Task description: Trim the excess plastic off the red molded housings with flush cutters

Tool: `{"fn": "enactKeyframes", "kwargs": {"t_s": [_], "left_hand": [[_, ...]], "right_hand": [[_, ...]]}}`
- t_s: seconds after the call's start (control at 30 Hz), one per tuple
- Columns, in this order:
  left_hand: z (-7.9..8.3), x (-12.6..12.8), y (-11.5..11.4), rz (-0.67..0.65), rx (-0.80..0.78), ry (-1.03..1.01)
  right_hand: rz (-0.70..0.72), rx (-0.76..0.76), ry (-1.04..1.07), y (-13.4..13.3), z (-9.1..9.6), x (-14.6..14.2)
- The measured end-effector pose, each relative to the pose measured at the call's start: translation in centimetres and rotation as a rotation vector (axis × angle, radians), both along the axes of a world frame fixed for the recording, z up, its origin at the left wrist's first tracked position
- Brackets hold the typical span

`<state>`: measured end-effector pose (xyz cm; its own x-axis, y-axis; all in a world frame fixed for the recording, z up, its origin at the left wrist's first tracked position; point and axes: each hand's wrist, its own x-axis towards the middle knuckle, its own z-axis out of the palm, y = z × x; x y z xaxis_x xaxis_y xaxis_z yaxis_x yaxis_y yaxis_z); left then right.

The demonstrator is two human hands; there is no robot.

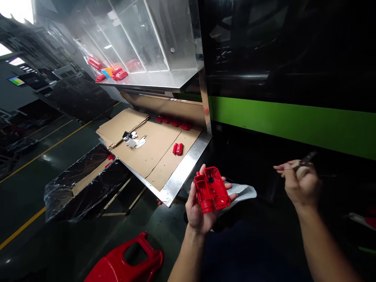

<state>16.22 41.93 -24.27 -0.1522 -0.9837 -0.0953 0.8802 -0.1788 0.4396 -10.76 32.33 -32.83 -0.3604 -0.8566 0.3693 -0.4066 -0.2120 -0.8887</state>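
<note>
My left hand (pixel 197 214) is closed around a red plastic housing (pixel 219 190), its hollow inside facing up. Ribs, a small dark round spot and a ridged round end show on the part. Behind those fingers is a thin white sheet or bag (pixel 245 192); I cannot tell whether the hand touches it. Off to the right and apart from the housing, my right hand (pixel 302 182) grips a slim knife-like tool (pixel 308 158) with a dark end and a pale band. Motion blurs that tool, so its exact kind is unclear.
A metal-edged table (pixel 188 164) covered with cardboard stands ahead, bearing a red part (pixel 178 149), a row of several red parts (pixel 175 123) and a small white bottle (pixel 129 141). Above is a metal shelf (pixel 158 80). A black-lined box (pixel 63 199) and red stool (pixel 108 268) stand left.
</note>
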Motion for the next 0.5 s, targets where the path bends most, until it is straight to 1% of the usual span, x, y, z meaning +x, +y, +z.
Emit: {"fn": "enactKeyframes", "kwargs": {"t_s": [0.13, 0.23, 0.3, 0.37, 0.43, 0.5], "left_hand": [[-0.9, -0.1, 0.2, -0.019, -0.021, 0.083], [-1.2, -0.4, 0.3, 0.032, -0.063, 0.097], [-1.3, -0.5, 0.4, 0.074, -0.084, 0.088], [-1.2, -0.5, 0.4, 0.114, -0.103, 0.075], [-1.2, -0.5, 0.3, 0.124, -0.104, 0.054], [-1.2, -0.4, 0.3, 0.104, -0.087, 0.027]], "right_hand": [[0.298, 0.097, -0.052, 1.6, 2.1, 1.2], [0.433, 0.122, -0.012, 2.4, 4.0, 1.7], [0.504, 0.114, 0.033, 2.9, 5.0, 2.0], [0.556, 0.072, 0.076, 3.4, 6.0, 2.4], [0.581, 0.002, 0.104, 3.8, 6.8, 2.9], [0.591, -0.057, 0.123, 4.2, 7.7, 3.4]]}}
